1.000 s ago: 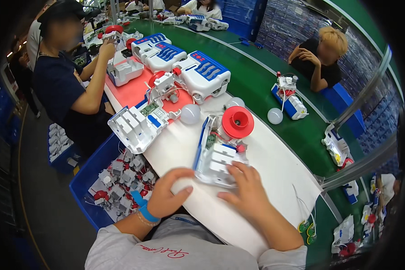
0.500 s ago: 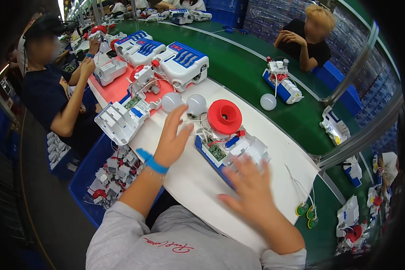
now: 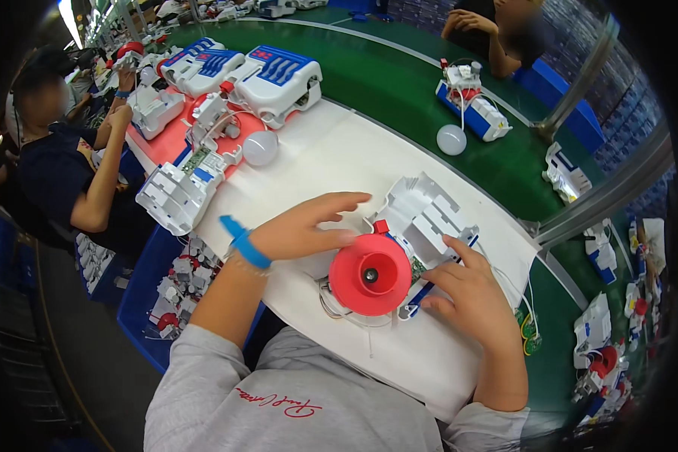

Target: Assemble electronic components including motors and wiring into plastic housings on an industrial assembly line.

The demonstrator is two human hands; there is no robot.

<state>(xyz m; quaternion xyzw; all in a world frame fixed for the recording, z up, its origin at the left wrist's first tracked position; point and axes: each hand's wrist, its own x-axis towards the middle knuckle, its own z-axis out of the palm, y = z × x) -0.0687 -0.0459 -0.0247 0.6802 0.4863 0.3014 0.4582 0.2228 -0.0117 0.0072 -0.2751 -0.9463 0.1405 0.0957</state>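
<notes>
An opened white plastic housing with blue edges lies on the white tabletop in front of me. A red horn-shaped part sits at its near left, its wide round mouth facing up, with thin wires beneath. My left hand reaches in beside the horn, fingers stretched and apart, the thumb at or just above its rim. Over the right edge of the housing, my right hand has its fingers spread and bent, fingertips at the edge. A green circuit board inside is mostly covered by the horn and my fingers.
A white globe, another opened housing and closed blue-and-white cases are toward the left. A blue bin of parts stands below. The green belt carries another unit. A metal post rises at right; co-workers sit opposite and left.
The opened housing has been turned and brought nearer, its horn now toward me. Both hands have shifted along with it. The globe that was beside the horn is out of sight.
</notes>
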